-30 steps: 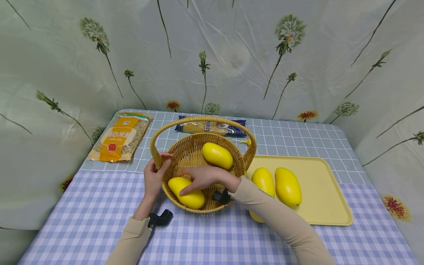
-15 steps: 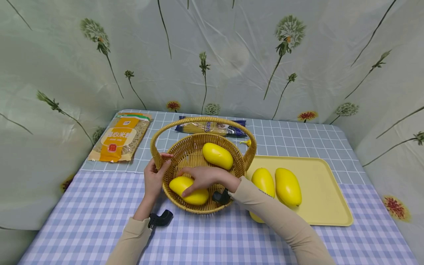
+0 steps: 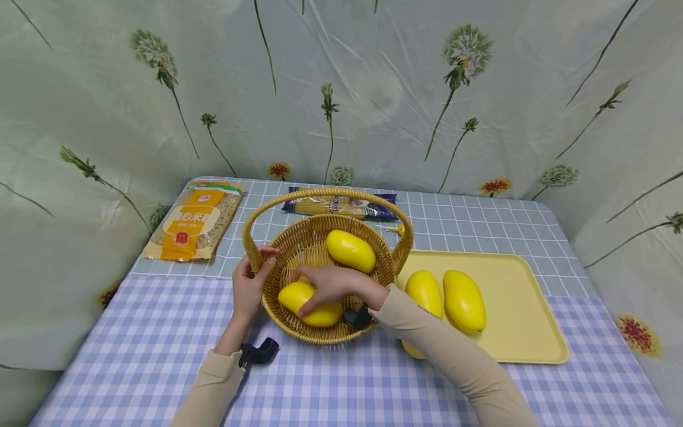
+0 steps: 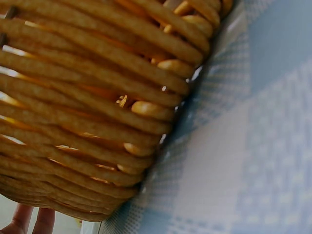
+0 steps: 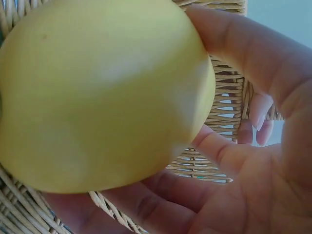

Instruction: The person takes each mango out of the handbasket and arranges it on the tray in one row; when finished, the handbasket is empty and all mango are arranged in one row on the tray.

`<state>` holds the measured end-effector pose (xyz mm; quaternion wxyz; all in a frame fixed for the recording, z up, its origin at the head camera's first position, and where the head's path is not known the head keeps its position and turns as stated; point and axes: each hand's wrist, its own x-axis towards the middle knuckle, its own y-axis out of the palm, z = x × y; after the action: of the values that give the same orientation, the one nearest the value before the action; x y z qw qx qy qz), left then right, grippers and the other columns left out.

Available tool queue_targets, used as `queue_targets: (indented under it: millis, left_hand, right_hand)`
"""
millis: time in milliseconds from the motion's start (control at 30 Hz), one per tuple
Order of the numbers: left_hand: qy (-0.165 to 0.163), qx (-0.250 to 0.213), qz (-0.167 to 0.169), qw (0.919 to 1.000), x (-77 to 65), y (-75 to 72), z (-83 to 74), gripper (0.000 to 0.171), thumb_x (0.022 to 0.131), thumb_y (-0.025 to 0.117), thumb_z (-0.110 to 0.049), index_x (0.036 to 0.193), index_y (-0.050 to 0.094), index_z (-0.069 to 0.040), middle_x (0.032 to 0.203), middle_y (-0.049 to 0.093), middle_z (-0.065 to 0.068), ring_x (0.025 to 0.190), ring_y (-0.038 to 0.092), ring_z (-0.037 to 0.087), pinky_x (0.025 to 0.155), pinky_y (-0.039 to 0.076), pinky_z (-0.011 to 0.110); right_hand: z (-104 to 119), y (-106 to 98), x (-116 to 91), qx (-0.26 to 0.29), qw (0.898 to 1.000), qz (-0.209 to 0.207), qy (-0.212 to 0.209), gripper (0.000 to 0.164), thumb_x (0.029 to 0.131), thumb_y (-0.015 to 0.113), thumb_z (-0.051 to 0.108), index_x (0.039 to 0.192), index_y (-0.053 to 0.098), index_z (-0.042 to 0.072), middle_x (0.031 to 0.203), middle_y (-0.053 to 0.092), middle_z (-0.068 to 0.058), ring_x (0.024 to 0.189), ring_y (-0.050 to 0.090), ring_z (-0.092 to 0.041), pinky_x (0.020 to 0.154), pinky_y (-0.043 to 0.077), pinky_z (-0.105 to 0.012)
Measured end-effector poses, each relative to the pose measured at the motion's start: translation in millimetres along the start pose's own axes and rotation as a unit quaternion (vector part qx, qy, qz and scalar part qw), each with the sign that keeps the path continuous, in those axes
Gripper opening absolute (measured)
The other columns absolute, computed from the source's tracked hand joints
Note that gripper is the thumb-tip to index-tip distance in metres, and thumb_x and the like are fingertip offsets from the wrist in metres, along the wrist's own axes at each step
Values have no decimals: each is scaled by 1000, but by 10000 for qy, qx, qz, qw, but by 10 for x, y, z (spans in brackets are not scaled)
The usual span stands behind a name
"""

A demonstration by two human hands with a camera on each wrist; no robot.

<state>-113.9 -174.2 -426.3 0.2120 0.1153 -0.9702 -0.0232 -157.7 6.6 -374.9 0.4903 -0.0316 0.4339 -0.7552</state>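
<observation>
Inside a round wicker basket (image 3: 299, 249) with a tall hoop handle, my right hand (image 3: 328, 286) grips a yellow mango (image 3: 320, 314) near the front rim. The right wrist view shows thumb and fingers curled round that mango (image 5: 107, 97). A second mango (image 3: 350, 251) lies at the back of the basket. At the basket's left edge my left hand (image 3: 249, 287) holds the rim by the foot of the handle, thumb inside. The left wrist view has the basket's outer wall (image 4: 87, 97) filling much of it, with two fingertips (image 4: 44, 222) at the lower left.
Right of the basket is a yellow tray (image 3: 523, 308) bearing a mango (image 3: 464, 301) and another mango (image 3: 424, 292); my right forearm crosses over its near left corner. A noodle pack (image 3: 338, 204) lies behind the basket, and an orange food bag (image 3: 194, 222) at the back left.
The mango in my right hand has shifted a little rightward and back inside the basket, the hand moving slightly with it. My left hand and the basket stay put.
</observation>
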Motion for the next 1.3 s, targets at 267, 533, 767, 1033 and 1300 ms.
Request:
queue_targets:
  millis: [267,533,767,1033,1300]
  left_hand:
    - [43,0,-30,10000,3,0,11,18,89,56,12,105,56,19,99,63,26,97,60,15,82,45,22]
    - [73,-44,-6,10000,5,3,24,18,89,56,12,105,55,20,99,62,28,96,60,15,82,45,21]
    - [118,-81,16,9999,11,-5,30,18,89,56,12,105,55,20,100,63,28,97,60,14,83,45,22]
    - [206,-199,-23,9996,31,-79,275,19,88,58,11,106,57,18,100,67,16,98,60,15,84,45,23]
    - [209,-121,-14,9997,30,-74,276,20,90,60,4,106,58,15,100,68,13,99,61,16,86,45,24]
  right_hand:
    - [-14,-10,-13,-293,9994,-122,99,63,75,78,44,126,47,23,111,60,-3,90,54,-14,80,43,-29]
    - [-20,-69,-92,-424,9980,-438,134,65,75,76,48,128,47,25,117,61,-4,92,56,-16,80,45,-31]
    - [-52,-143,-215,-183,9976,-655,93,65,77,75,49,130,46,25,111,60,-2,91,56,-16,78,44,-31]
    - [-74,-206,-378,96,9948,-1010,-37,67,77,74,49,133,44,26,104,60,1,88,56,-15,74,46,-31]
    - [-111,-221,-524,240,9859,-1654,-79,69,77,72,54,134,44,28,106,59,4,88,55,-14,72,46,-31]
